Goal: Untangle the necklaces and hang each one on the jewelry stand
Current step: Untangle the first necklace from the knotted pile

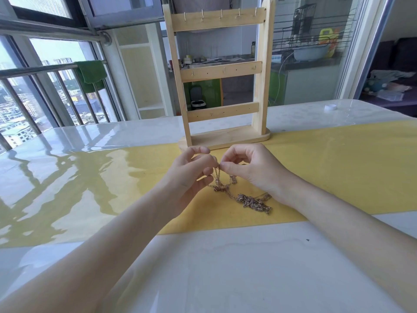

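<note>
Just in front of the pale wooden three-rail jewelry stand point(222, 75), my left hand point(191, 172) and right hand point(250, 168) both pinch the tangled gold chain necklaces point(248, 199), lifting strands while the knotted bulk lies on the yellow-banded glossy desk point(338, 166).

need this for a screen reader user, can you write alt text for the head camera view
Both hands pinch a tangled clump of gold necklaces above a yellow mat, the left hand and right hand lifting one end while the rest lies on the mat. Behind stands an empty wooden jewelry stand with three rows of hooks, on a glossy white table.
</note>
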`<state>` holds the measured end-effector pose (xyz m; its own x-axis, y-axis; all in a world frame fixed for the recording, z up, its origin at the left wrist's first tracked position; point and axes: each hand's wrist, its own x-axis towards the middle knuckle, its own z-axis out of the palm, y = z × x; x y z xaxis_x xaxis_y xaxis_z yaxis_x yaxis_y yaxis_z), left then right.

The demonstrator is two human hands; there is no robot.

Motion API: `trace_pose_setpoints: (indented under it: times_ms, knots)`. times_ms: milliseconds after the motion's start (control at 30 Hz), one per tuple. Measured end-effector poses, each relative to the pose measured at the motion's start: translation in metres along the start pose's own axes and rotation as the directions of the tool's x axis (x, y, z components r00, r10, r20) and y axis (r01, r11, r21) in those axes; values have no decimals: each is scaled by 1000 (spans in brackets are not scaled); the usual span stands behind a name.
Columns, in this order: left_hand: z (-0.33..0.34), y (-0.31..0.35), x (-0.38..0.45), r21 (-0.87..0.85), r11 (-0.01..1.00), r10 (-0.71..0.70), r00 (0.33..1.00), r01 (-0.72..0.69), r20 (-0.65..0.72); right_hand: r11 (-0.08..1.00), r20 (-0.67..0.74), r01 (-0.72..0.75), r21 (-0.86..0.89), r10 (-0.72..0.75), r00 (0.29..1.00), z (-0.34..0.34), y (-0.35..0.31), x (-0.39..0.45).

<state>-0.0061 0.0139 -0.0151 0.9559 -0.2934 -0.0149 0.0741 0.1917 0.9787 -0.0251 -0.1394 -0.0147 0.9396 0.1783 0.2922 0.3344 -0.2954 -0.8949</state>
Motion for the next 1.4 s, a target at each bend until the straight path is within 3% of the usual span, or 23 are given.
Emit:
trace_pose_setpoints:
  times_ms: [200,400,567,767,900,1000,1100,1200,1300,1400]
  knots:
    - [-1,2,0,-84,993,-75,997,77,18,999,-58,22,-25,-23,998,0,0,0]
    - [8,-4,-2,120,992,-59,994,48,88,989,-121,-34,147,52,991,-1,2,2]
    - [6,-5,-3,340,941,-14,999,3,29,996,-121,-35,87,46,992,3,3,1]
    - [3,-1,-3,219,971,-102,995,98,7,991,-107,-8,131,22,994,-1,3,2]
    - [3,2,-4,132,979,-160,987,156,20,992,-59,59,-112,-66,996,2,5,3]
    - [3,1,-4,133,979,-154,988,152,7,929,-57,168,-331,-197,979,4,5,2]
    - [2,0,-3,177,976,-128,992,128,-8,888,-98,222,-404,-283,954,2,7,2]
    - [1,3,-3,205,972,-109,994,112,-25,920,-122,178,-350,-233,965,1,8,2]
    - [0,4,-1,180,978,-100,993,109,-57,985,-83,61,-164,-75,994,1,5,1]
    - [-1,4,-1,153,982,-103,993,111,-61,998,-47,16,-58,-19,999,0,2,1]
